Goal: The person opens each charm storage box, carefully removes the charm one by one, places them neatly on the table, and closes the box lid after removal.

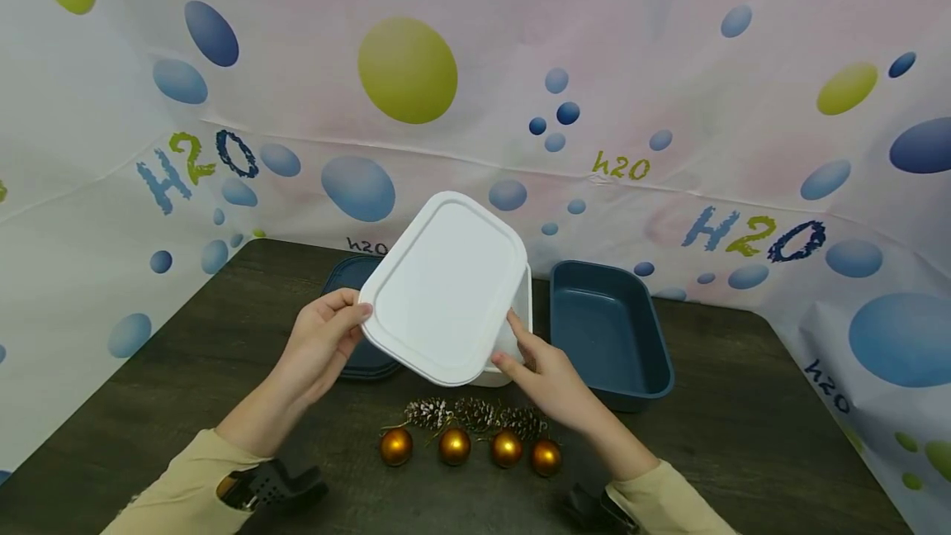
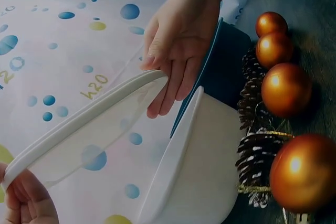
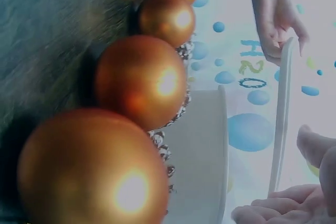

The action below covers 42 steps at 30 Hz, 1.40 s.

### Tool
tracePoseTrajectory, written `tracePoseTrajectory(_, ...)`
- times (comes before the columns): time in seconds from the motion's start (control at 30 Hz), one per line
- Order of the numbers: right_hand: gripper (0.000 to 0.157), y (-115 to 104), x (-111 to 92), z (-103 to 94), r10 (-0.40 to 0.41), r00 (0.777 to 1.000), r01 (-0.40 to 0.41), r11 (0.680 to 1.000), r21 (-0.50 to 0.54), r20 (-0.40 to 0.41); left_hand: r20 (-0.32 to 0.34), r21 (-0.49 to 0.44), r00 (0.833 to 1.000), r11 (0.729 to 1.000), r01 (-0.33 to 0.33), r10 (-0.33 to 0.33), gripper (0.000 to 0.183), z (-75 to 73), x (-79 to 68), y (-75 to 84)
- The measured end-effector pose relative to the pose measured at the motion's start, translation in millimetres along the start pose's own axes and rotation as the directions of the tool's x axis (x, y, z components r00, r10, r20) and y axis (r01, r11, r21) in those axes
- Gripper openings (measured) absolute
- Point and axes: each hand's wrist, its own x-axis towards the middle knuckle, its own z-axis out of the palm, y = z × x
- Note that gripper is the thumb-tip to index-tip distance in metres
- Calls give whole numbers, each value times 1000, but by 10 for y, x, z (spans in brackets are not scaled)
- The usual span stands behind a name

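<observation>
A white lid (image 1: 446,287) is held tilted in the air above a white container (image 1: 524,295), covering much of it in the head view. My left hand (image 1: 321,343) pinches the lid's left edge between thumb and fingers. At the opposite edge is my right hand (image 1: 546,374), its fingers fairly straight and touching the lid. In the right wrist view, the thumb (image 3: 315,145) of that hand stands off from the lid. The left wrist view shows the lid (image 2: 89,114) from the side, over the container's open top (image 2: 199,150).
Right of the white container stands an open blue container (image 1: 605,329). A dark blue lid (image 1: 364,362) lies on the dark table (image 1: 245,337), partly hidden. In front are three pine cones (image 1: 475,414) and a row of several orange-gold balls (image 1: 455,446). A patterned sheet (image 1: 475,106) hangs behind.
</observation>
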Motion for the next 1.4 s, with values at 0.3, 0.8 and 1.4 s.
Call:
tracePoseTrajectory(0.3,84,61,21,-127,-11,1000,5,932,361,13,106,-35,990,995,93,-89,33,25,39,-72)
tracePoseTrajectory(0.8,65,210,125,-327,23,998,4,916,402,-62,58,381,980,912,153,-188,62,117,141,-243)
tracePoseTrajectory(1.4,60,203,283,-307,181,982,-182,983,-16,-55,-17,671,959,708,220,-283,69,47,231,-428)
